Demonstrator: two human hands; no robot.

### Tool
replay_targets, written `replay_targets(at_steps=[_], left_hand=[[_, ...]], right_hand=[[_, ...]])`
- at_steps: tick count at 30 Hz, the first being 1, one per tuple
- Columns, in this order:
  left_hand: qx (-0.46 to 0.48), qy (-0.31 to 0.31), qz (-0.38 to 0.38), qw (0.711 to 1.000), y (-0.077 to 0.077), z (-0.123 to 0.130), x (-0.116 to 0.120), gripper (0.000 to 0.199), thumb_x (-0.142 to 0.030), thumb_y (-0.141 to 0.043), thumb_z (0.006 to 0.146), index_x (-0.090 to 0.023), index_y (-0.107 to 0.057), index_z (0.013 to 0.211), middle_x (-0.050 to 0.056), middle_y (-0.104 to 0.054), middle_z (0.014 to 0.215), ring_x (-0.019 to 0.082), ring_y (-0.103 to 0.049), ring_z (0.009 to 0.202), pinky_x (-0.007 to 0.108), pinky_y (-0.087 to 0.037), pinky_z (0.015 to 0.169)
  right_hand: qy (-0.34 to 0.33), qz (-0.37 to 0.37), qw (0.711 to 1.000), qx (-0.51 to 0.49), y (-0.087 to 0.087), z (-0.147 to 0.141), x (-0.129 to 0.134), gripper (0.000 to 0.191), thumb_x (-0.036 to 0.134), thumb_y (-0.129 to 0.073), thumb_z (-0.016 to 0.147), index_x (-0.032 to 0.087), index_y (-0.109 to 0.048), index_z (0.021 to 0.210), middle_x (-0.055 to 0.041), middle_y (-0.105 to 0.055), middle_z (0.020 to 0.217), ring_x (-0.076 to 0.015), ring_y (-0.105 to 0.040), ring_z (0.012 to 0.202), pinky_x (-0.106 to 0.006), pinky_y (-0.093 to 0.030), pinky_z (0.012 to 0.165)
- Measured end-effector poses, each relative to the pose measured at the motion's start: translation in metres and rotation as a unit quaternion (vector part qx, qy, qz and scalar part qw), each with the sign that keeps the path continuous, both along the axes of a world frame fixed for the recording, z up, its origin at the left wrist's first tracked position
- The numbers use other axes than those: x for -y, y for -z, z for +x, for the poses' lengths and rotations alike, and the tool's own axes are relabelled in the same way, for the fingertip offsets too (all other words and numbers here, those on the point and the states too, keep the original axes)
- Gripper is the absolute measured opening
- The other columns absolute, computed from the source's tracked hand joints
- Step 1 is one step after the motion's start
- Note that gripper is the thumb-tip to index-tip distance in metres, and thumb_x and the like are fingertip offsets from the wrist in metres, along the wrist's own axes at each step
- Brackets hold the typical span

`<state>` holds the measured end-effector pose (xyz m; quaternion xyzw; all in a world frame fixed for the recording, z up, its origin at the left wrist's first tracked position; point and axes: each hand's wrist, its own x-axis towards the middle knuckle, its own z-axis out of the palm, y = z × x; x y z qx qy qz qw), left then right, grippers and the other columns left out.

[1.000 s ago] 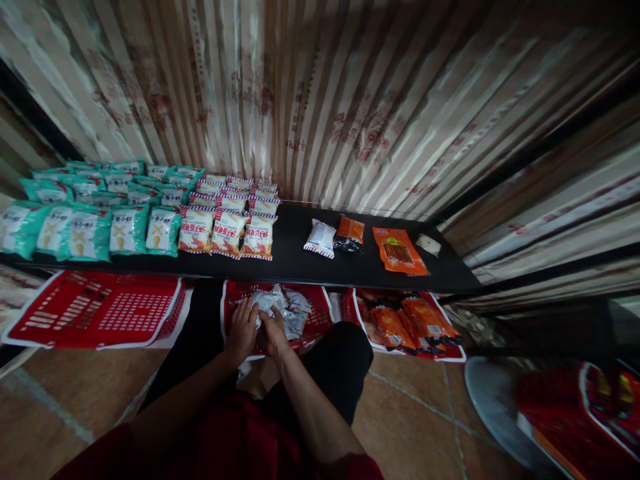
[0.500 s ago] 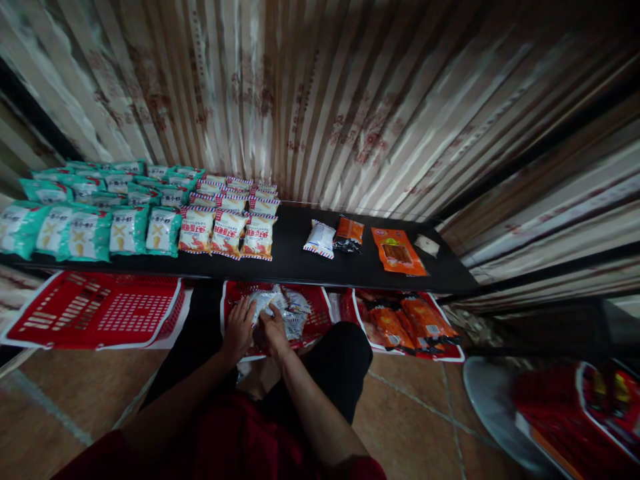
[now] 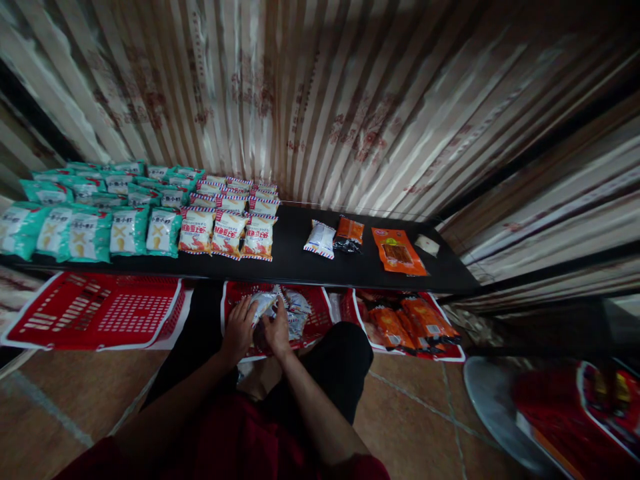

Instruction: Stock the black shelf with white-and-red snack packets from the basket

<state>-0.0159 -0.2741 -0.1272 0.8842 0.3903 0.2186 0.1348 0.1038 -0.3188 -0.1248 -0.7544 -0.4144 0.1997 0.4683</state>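
Observation:
In the middle red basket, my left hand grips the left side of a silvery-white snack bag. Closed on the same bag's right side is my right hand, its fingers pointing up along the bag. Beside it in the basket lie more silvery snack bags, partly covered by my right hand. Just above the basket, on the black shelf, stand rows of white-and-red snack bags, with rows of teal-and-white snack bags to their left.
Further right on the shelf lie a white bag, an orange-and-black bag, a flat orange packet and a small white item. A left red basket and a right basket holding orange bags flank my knees. Curtains hang behind.
My right hand's fingers have shifted slightly up along the bag. The bag has turned a little between my hands; the shelf goods have stayed put.

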Motion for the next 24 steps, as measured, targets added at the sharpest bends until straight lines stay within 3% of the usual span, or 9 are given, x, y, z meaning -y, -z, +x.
replay_targets(at_steps=[3,7,14,18,24], left_hand=[[0.000,0.002,-0.005,1.000,-0.001,0.000,-0.001,0.044,-0.018,-0.035,0.086,-0.007,-0.046,0.128,0.018,-0.044,0.136,0.029,-0.037,0.129,0.048,-0.033,0.102],[0.008,0.025,-0.003,1.000,-0.002,-0.001,-0.001,0.045,-0.019,-0.035,0.087,-0.009,-0.045,0.129,0.017,-0.045,0.136,0.028,-0.036,0.129,0.047,-0.034,0.102],[-0.002,0.083,-0.005,0.997,-0.008,-0.008,-0.005,0.046,-0.018,-0.035,0.086,-0.009,-0.044,0.130,0.016,-0.048,0.134,0.027,-0.037,0.129,0.046,-0.036,0.102],[-0.010,0.100,-0.020,0.995,-0.014,-0.013,-0.007,0.047,-0.019,-0.036,0.086,-0.009,-0.043,0.131,0.015,-0.048,0.134,0.027,-0.036,0.129,0.046,-0.035,0.102],[-0.005,0.120,-0.039,0.992,-0.015,-0.018,-0.012,0.046,-0.018,-0.041,0.084,-0.010,-0.045,0.129,0.015,-0.049,0.133,0.025,-0.040,0.127,0.044,-0.036,0.103]], right_hand=[[-0.032,-0.025,0.994,0.098,-0.010,0.001,0.003,0.069,0.013,-0.051,0.072,0.013,-0.031,0.139,-0.0153,-0.033,0.143,-0.0266,-0.027,0.134,-0.046,-0.028,0.108],[-0.129,-0.051,0.972,0.190,-0.021,0.008,0.008,0.071,0.009,-0.054,0.072,0.018,-0.033,0.139,-0.0114,-0.025,0.149,-0.0262,-0.016,0.139,-0.048,-0.024,0.109],[-0.242,-0.072,0.928,0.273,-0.040,0.021,0.007,0.064,0.019,-0.061,0.077,0.022,-0.038,0.137,-0.0097,-0.038,0.143,-0.0247,-0.020,0.138,-0.049,-0.024,0.109],[-0.274,-0.061,0.925,0.255,-0.044,0.027,0.004,0.058,0.028,-0.060,0.081,0.022,-0.041,0.135,-0.0101,-0.044,0.139,-0.0248,-0.027,0.136,-0.048,-0.026,0.108],[-0.290,-0.035,0.931,0.216,-0.038,0.032,0.004,0.055,0.031,-0.065,0.078,0.023,-0.048,0.130,-0.0110,-0.050,0.133,-0.0249,-0.041,0.127,-0.046,-0.031,0.106]])
